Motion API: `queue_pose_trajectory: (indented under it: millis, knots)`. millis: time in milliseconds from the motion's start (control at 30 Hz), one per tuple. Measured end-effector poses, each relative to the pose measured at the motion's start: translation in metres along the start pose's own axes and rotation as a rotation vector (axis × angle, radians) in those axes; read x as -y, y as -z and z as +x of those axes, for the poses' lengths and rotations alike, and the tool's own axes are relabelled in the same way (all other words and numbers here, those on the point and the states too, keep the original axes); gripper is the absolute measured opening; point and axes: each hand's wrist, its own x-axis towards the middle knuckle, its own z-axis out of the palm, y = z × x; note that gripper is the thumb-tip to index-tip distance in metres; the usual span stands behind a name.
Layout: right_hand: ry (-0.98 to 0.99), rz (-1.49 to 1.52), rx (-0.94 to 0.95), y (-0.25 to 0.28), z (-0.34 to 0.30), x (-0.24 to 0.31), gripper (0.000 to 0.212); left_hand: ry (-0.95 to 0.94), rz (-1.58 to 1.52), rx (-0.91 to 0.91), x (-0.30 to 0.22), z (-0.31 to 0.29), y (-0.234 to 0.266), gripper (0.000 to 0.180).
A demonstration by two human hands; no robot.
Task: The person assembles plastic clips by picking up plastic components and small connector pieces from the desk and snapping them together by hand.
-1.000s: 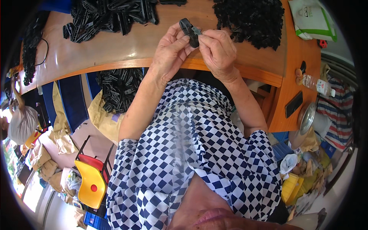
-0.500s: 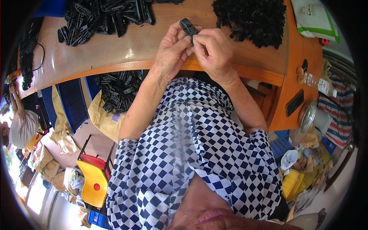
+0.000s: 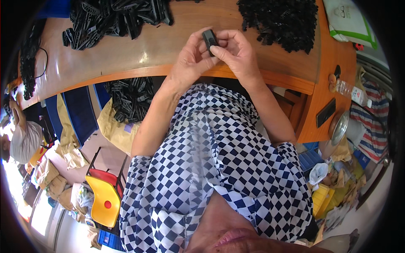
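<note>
Both my hands hold one small black plastic part (image 3: 209,39), oblong with a rounded far end, above the front edge of the wooden table (image 3: 168,55). My left hand (image 3: 192,58) grips it from the left side, fingers curled behind. My right hand (image 3: 238,55) presses its thumb on the near end of the part, with its fingers bent around the far side. Beyond my left hand lies a heap of long black plastic pieces (image 3: 114,21). Past my right hand is a pile of small black pieces (image 3: 280,23).
More black pieces fill a paper-lined container (image 3: 131,99) below the table's left edge. At the right stand a clear bottle (image 3: 354,93), a phone (image 3: 325,113) and a metal bowl (image 3: 339,127). A yellow and red chair (image 3: 103,200) is at lower left; another person (image 3: 26,141) sits farther left.
The black part has turned more upright between my hands and shows a smoother face. My right thumb has shifted onto its near end, and the right fingers have moved behind it.
</note>
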Motion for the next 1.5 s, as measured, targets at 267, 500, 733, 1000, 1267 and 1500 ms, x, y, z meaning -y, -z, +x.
queue_pose_trajectory:
  millis: [267, 500, 733, 1000, 1267, 1500]
  knots:
    - [-0.086, 0.045, 0.037, 0.0, -0.011, 0.026, 0.041, 0.03, 0.41, -0.039, -0.001, -0.007, -0.015, 0.066]
    - [-0.061, 0.178, 0.004, 0.001, -0.014, 0.017, 0.036, -0.004, 0.477, -0.029, -0.006, -0.008, -0.026, 0.065]
    - [0.037, 0.066, -0.021, 0.003, -0.021, 0.008, 0.038, 0.072, 0.485, 0.016, -0.008, -0.012, -0.022, 0.064]
    - [0.634, -1.407, -0.383, 0.056, 0.014, 0.015, 0.024, 0.047, 0.417, -0.105, -0.059, -0.011, 0.008, 0.036]
    - [0.72, -1.521, -0.432, 0.047, 0.038, 0.002, 0.016, -0.381, 1.858, -0.375, -0.105, 0.036, 0.052, 0.022]
    - [0.571, -0.942, -0.359, 0.034, 0.034, 0.014, 0.009, -0.227, 2.036, -0.366, -0.11, 0.057, 0.071, 0.026]
